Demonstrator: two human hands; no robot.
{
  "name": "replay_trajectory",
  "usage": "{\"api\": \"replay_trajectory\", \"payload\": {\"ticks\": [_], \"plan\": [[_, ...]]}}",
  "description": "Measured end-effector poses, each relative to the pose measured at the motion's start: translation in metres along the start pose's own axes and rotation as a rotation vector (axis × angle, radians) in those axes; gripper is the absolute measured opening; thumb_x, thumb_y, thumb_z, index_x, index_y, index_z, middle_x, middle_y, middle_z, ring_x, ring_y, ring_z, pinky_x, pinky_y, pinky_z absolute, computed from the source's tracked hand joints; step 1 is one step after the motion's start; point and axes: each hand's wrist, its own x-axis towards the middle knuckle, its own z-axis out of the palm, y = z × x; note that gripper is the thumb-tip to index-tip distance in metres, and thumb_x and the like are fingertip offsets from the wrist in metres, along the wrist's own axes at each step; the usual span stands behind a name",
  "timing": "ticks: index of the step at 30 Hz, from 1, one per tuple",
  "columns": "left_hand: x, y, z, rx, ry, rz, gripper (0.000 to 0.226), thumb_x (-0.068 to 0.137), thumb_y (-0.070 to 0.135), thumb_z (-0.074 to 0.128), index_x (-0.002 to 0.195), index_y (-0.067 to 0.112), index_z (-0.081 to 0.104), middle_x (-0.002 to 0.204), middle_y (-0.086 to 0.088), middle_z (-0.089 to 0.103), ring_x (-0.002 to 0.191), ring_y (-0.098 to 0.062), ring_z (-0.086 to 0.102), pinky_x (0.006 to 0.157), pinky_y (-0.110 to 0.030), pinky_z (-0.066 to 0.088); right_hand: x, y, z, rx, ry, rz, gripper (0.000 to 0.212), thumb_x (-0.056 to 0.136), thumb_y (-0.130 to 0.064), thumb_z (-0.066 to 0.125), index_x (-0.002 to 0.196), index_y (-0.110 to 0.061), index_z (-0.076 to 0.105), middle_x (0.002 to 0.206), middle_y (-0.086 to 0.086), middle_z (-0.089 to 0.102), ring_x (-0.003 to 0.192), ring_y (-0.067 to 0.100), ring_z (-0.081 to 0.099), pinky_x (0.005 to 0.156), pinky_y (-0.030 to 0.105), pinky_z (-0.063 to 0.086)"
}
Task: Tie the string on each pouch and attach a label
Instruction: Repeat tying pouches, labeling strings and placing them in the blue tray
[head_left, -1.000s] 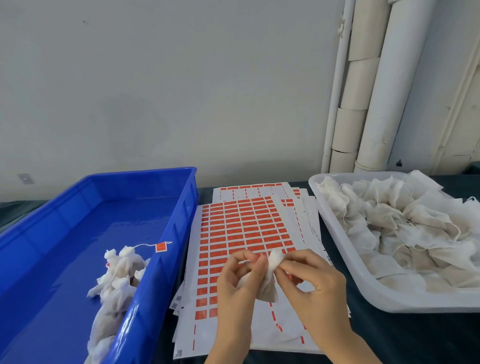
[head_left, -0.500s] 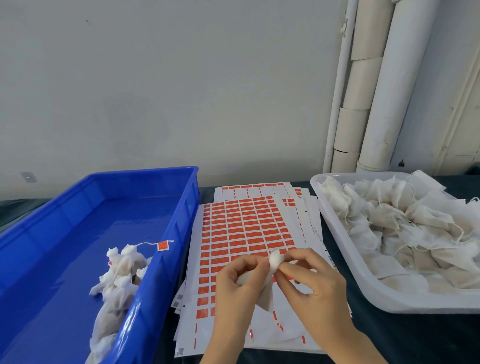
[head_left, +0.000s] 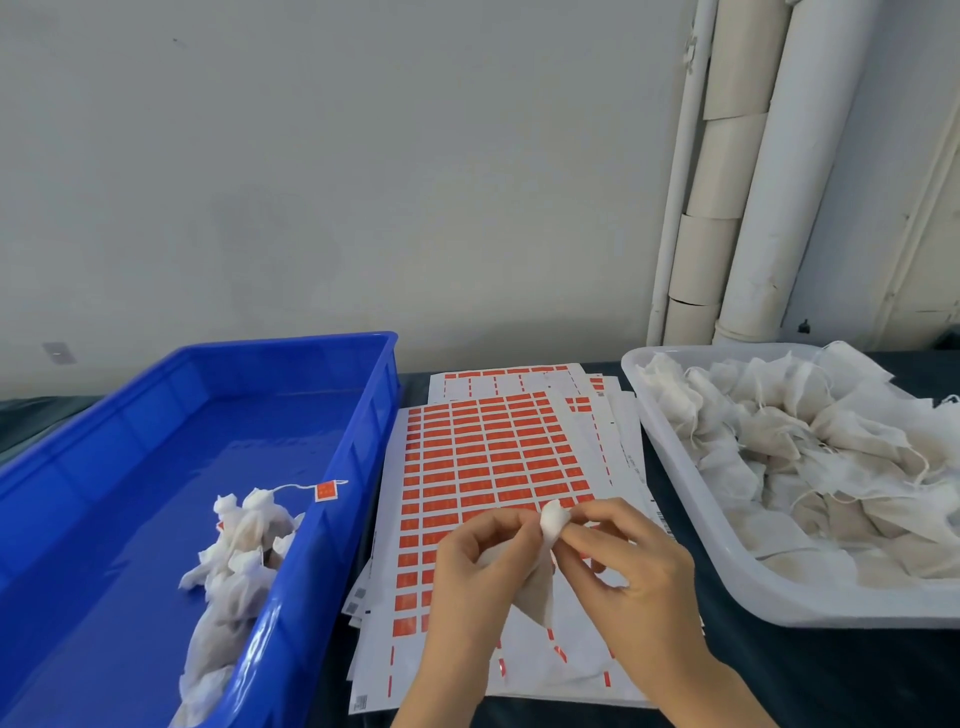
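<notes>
Both hands hold one white pouch (head_left: 537, 597) just above the near part of the label sheets (head_left: 493, 452). The left hand (head_left: 478, 566) grips the pouch's body with its fingers (head_left: 511, 525) curled round it. The right hand (head_left: 628, 577) pinches the gathered neck between thumb and fingers. Left of the sheets stands a blue bin (head_left: 363, 415) with bunched pouches (head_left: 239, 545), one trailing an orange label (head_left: 325, 491). Right of the sheets, a white tray (head_left: 691, 499) holds a heap of loose pouches (head_left: 805, 441). The sheets lie on a dark desk (head_left: 831, 675).

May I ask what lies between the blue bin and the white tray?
In the head view, stacked orange label sheets lie there; the left hand and right hand hold a pouch over them.
</notes>
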Motion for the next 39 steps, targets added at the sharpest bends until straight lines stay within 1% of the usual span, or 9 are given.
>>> {"api": "replay_trajectory", "payload": {"ticks": [6, 14, 19, 24, 27, 29, 33, 37, 39], "plan": [[0.002, 0.001, -0.007, 0.167, -0.076, 0.144, 0.013, 0.084, 0.023, 0.069, 0.072, 0.028, 0.069, 0.075, 0.016, 0.068, 0.077, 0.002, 0.062, 0.059, -0.008, 0.047, 0.004, -0.003, -0.004, -0.033, -0.037, 0.054, 0.021, 0.067, -0.027, 0.076, 0.084, -0.015, 0.076, 0.080, -0.005, 0.071, 0.061, 0.012, 0.064, 0.054, 0.028, 0.058], [0.002, -0.005, -0.005, 0.245, -0.015, 0.148, 0.013, 0.085, 0.023, 0.069, 0.073, 0.027, 0.065, 0.074, 0.017, 0.066, 0.075, -0.006, 0.063, 0.059, -0.007, 0.045, 0.005, -0.004, -0.006, 0.015, -0.140, 0.141, 0.018, 0.069, -0.025, 0.081, 0.085, -0.019, 0.075, 0.084, -0.009, 0.072, 0.064, 0.009, 0.064, 0.061, 0.028, 0.059], [0.002, -0.008, -0.003, 0.177, 0.017, 0.130, 0.010, 0.084, 0.025, 0.070, 0.074, 0.024, 0.067, 0.073, 0.012, 0.068, 0.076, -0.010, 0.064, 0.064, -0.012, 0.045, 0.004, -0.005, -0.006, 0.040, -0.153, 0.171, 0.014, 0.073, -0.026, 0.080, 0.082, -0.020, 0.072, 0.081, -0.012, 0.070, 0.063, 0.009, 0.063, 0.061, 0.026, 0.058], [0.002, -0.008, -0.007, -0.004, 0.012, 0.093, 0.010, 0.083, 0.025, 0.069, 0.081, 0.015, 0.071, 0.079, -0.001, 0.071, 0.082, -0.022, 0.067, 0.071, -0.025, 0.052, 0.013, -0.007, -0.009, 0.151, -0.121, 0.215, 0.018, 0.077, -0.023, 0.076, 0.080, -0.034, 0.063, 0.082, -0.022, 0.066, 0.073, 0.005, 0.063, 0.063, 0.012, 0.052], [0.003, -0.007, -0.012, -0.056, 0.034, 0.090, 0.027, 0.072, 0.035, 0.070, 0.086, 0.013, 0.070, 0.084, -0.003, 0.072, 0.084, -0.023, 0.068, 0.073, -0.028, 0.054, 0.021, -0.005, -0.017, 0.197, -0.082, 0.226, 0.022, 0.079, -0.022, 0.074, 0.077, -0.038, 0.059, 0.078, -0.023, 0.065, 0.080, 0.001, 0.062, 0.065, 0.006, 0.048], [0.003, -0.006, -0.016, -0.077, 0.027, 0.097, 0.038, 0.065, 0.041, 0.068, 0.088, 0.011, 0.069, 0.086, -0.003, 0.073, 0.084, -0.022, 0.069, 0.073, -0.028, 0.055, 0.026, -0.001, -0.022, 0.197, -0.077, 0.224, 0.015, 0.079, -0.026, 0.072, 0.077, -0.035, 0.061, 0.078, -0.024, 0.066, 0.080, 0.000, 0.062, 0.064, 0.005, 0.046], [-0.002, -0.005, -0.016, -0.111, -0.012, 0.146, 0.035, 0.066, 0.038, 0.067, 0.087, 0.009, 0.067, 0.086, -0.001, 0.073, 0.085, -0.018, 0.071, 0.071, -0.025, 0.057, 0.040, 0.006, -0.030, 0.147, -0.061, 0.179, 0.006, 0.080, -0.030, 0.068, 0.079, -0.030, 0.063, 0.078, -0.028, 0.062, 0.081, -0.003, 0.062, 0.062, 0.003, 0.046], [-0.004, -0.003, -0.013, -0.133, -0.066, 0.161, 0.037, 0.068, 0.042, 0.064, 0.090, 0.013, 0.065, 0.088, 0.002, 0.073, 0.087, -0.015, 0.070, 0.067, -0.019, 0.055, 0.054, 0.008, -0.032, 0.119, -0.096, 0.147, 0.011, 0.080, -0.026, 0.071, 0.081, -0.033, 0.062, 0.080, -0.028, 0.061, 0.087, -0.002, 0.061, 0.065, 0.003, 0.045], [-0.004, -0.002, -0.014, -0.096, -0.108, 0.138, 0.038, 0.071, 0.051, 0.059, 0.097, 0.024, 0.064, 0.091, 0.009, 0.071, 0.089, -0.006, 0.067, 0.066, -0.012, 0.052, 0.059, 0.008, -0.033, 0.127, -0.133, 0.125, 0.015, 0.081, -0.022, 0.072, 0.081, -0.033, 0.062, 0.080, -0.026, 0.061, 0.088, -0.002, 0.060, 0.065, 0.002, 0.044]]}}
